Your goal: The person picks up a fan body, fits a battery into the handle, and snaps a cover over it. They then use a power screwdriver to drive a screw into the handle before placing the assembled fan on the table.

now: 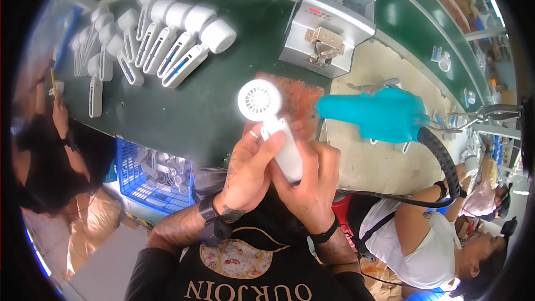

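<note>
In front of my chest, a white handheld fan (pixel 290 159) is held between both hands, its round vented head (pixel 259 100) facing up and pointing away from me. My left hand (pixel 248 164) closes on the handle from the left, with the thumb lying across its upper part. From the right, my right hand (pixel 312 184) wraps its fingers round the lower handle. Just beyond the fan lies a worn reddish patch (pixel 304 92) on the green bench. Close by on the right hangs a teal power tool (pixel 370 114) with a black ribbed cord.
Several white fans (pixel 184 64) lie grouped at the far left of the green bench (pixel 167 117). A silver box-shaped machine (pixel 329 25) stands at the back. Below the bench, a blue basket (pixel 159 205) holds grey parts. People sit at left (pixel 42 161) and right (pixel 412 234).
</note>
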Demonstrator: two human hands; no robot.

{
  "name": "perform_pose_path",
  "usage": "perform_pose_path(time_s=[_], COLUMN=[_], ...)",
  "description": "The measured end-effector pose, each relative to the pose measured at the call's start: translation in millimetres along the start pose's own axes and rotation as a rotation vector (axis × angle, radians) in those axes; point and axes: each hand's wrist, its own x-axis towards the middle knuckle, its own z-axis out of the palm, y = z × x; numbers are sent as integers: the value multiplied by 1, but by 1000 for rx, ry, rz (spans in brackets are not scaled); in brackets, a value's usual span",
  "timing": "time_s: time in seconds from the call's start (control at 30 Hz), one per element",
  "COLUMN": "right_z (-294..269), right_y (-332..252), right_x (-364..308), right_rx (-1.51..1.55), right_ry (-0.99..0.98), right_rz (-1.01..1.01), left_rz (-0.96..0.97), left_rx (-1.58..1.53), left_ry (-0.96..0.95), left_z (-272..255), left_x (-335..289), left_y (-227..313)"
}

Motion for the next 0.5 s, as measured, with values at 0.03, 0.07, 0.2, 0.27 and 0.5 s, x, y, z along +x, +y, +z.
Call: perform_pose_path(time_s=[0.03,0.07,0.2,0.27,0.5], right_z=[-1,-2,-2,-1,-19], right_y=[1,2,8,19,6], right_x=[0,-1,-16,-19,-1], right_rx=[-48,-46,207,481,335], right_ry=[-12,-20,70,160,-100], right_rz=[-18,-23,17,37,-146], left_rz=[-6,-9,-70,-62,39], left_rx=[-34,-138,-274,-206,-7], left_ry=[8,48,-18,-2,-10], left_z=[0,3,1,1,-7], left_x=[0,-1,2,0,-7], left_y=[-3,-5,4,3,-7])
